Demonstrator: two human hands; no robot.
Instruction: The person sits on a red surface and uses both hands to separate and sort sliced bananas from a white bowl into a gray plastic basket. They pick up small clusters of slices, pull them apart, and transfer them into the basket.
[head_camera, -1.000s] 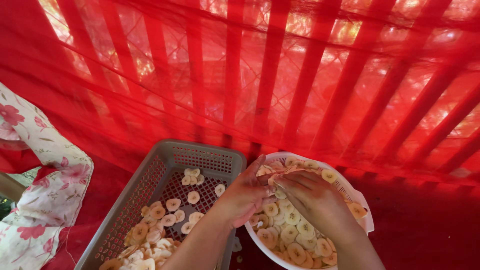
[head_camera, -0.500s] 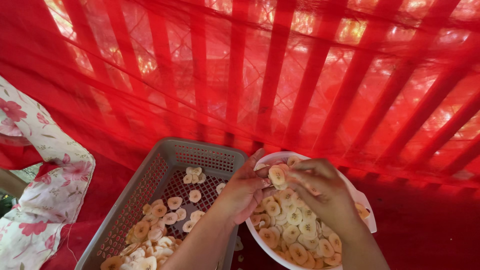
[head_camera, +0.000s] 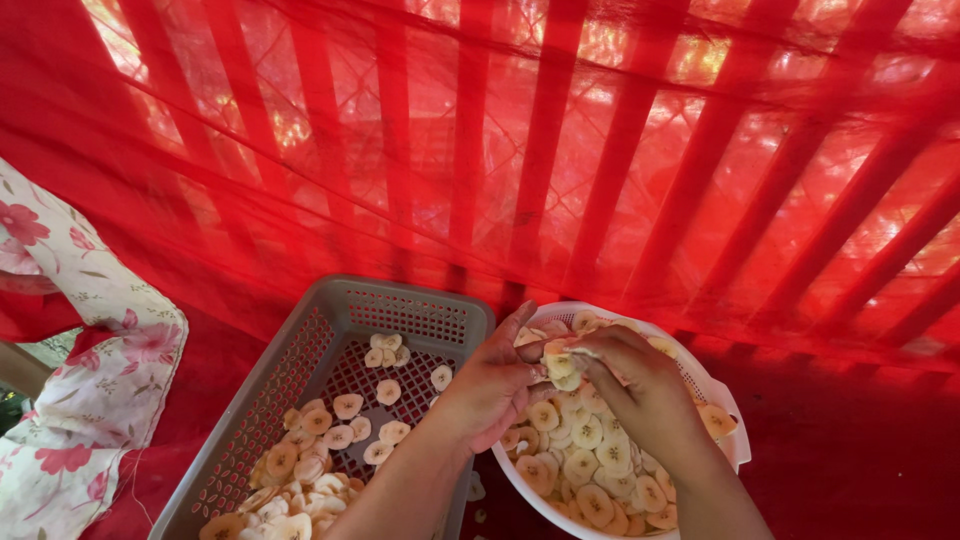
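My left hand (head_camera: 492, 385) and my right hand (head_camera: 632, 385) meet over the near rim of a white round bowl (head_camera: 722, 400) full of pale banana slices (head_camera: 585, 455). Both hands pinch a small stack of slices (head_camera: 560, 365) between their fingertips. Left of the bowl stands a grey perforated plastic basket (head_camera: 300, 350), its floor partly covered with separated slices (head_camera: 320, 440), thicker toward the near end.
A red mesh net over slanted bars (head_camera: 540, 150) fills the background, and red cloth covers the ground. At the far left sits another person in a white garment with red flowers (head_camera: 90, 370).
My hands have lifted from the bowl's slices and come together, now holding a small stack of slices between the fingertips over the bowl's left side.
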